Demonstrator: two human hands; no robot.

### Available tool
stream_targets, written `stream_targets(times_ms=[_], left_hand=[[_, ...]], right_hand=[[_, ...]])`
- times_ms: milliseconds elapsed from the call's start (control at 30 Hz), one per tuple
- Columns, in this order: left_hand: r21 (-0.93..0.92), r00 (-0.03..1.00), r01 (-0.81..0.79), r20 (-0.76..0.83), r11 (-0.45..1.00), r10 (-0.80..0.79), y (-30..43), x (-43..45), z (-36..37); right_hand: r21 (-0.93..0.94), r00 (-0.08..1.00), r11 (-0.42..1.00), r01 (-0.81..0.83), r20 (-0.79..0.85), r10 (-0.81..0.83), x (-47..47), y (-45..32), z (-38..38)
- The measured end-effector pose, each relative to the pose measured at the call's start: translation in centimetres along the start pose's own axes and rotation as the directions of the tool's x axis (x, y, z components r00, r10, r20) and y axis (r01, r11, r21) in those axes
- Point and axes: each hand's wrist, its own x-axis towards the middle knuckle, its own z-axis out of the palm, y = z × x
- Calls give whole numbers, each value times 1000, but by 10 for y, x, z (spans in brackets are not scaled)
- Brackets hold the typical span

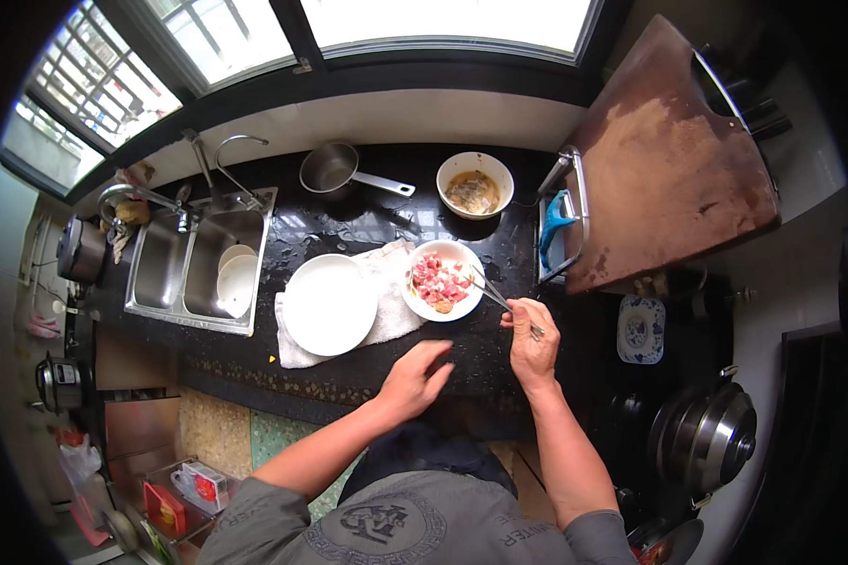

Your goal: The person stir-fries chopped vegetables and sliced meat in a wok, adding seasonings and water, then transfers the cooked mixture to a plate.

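Note:
A pair of metal chopsticks (498,298) is held in my right hand (535,339), their tips inside a white bowl. Chopped raw meat (439,280) fills much of that white bowl (468,308), with a brownish patch at its near side. My left hand (417,378) is empty, fingers apart, just below the bowl and not touching it. To the left, a white plate (331,304) rests on a folded white cloth (389,330). Behind the meat bowl stands another white bowl (475,162) holding brownish liquid with pieces in it.
A metal saucepan (330,169) stands at the back of the wet black counter. A double steel sink (199,263) with dishes is on the left. Right, a big wooden cutting board (678,183) leans by a metal rack (581,212); beyond are a patterned dish (640,330) and a lidded pot (714,438).

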Motion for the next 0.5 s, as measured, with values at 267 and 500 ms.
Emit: stream_targets(times_ms=[267,500], left_hand=[[34,825,489,306,872,-475,-1,-44,-25],[-50,684,513,627,857,-373,3,-12,27]], right_hand=[[256,974,942,-216,-17,227,-21,-18,-41],[546,952,831,-109,-183,246,-71,-89,-102]])
